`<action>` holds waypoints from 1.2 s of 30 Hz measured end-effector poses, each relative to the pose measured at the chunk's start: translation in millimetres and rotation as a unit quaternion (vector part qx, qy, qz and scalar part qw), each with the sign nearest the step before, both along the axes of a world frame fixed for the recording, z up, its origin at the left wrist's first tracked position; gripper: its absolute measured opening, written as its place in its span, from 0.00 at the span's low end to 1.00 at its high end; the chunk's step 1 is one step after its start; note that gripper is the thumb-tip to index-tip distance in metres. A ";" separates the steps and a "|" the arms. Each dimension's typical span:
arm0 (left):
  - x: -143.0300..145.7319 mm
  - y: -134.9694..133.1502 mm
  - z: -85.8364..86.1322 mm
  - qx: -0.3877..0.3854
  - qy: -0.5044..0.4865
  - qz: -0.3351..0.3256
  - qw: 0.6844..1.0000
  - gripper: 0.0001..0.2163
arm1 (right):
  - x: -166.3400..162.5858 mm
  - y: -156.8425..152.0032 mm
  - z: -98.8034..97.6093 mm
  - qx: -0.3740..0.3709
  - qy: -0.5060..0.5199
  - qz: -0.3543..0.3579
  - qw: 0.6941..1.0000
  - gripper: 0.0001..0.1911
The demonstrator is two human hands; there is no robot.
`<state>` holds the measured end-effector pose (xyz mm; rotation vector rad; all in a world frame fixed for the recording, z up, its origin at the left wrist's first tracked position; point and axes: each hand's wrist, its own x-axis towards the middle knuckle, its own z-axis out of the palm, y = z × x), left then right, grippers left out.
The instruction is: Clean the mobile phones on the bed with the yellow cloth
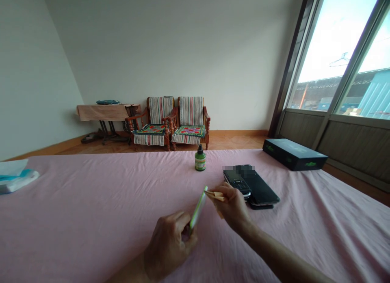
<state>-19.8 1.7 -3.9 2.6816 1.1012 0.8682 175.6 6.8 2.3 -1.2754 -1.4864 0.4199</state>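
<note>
My left hand (167,244) is closed around a thin phone with a green edge (198,208), holding it on its side above the pink tablecloth (91,201). My right hand (233,206) pinches a small tan folded piece (215,195), cloth or paper, against the phone's upper end. Just right of that hand lie a dark keypad phone (237,181) and a black flat phone (260,189). A small green bottle with a black cap (200,158) stands beyond the hands.
A long black box (294,154) lies at the table's far right corner. White and blue packets (15,177) sit at the left edge. Two striped wooden chairs (172,122) and a side table (105,112) stand by the far wall; a window fills the right.
</note>
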 end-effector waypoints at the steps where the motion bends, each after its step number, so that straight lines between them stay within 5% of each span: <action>1: -0.3 -1.1 0.4 -0.002 0.003 -0.003 1.000 0.08 | -0.8 4.8 2.4 0.005 -0.020 0.000 1.000 0.07; 7: -0.6 -2.0 0.2 -0.014 0.003 -0.016 1.000 0.08 | -6.7 21.9 -3.8 0.032 -0.084 0.015 0.996 0.10; 16: -2.2 -1.2 -1.6 -0.064 -0.042 -0.041 0.996 0.05 | -39.5 -29.1 -13.4 0.121 -0.186 0.095 0.970 0.12; 25: -2.1 1.6 -4.4 -0.030 -0.003 -0.029 0.999 0.08 | 5.5 18.6 -10.7 0.122 -0.146 -0.059 0.980 0.19; 36: -0.8 0.6 -3.2 -0.035 -0.023 -0.041 0.998 0.08 | -17.1 -5.5 -14.3 0.123 -0.235 0.051 0.963 0.22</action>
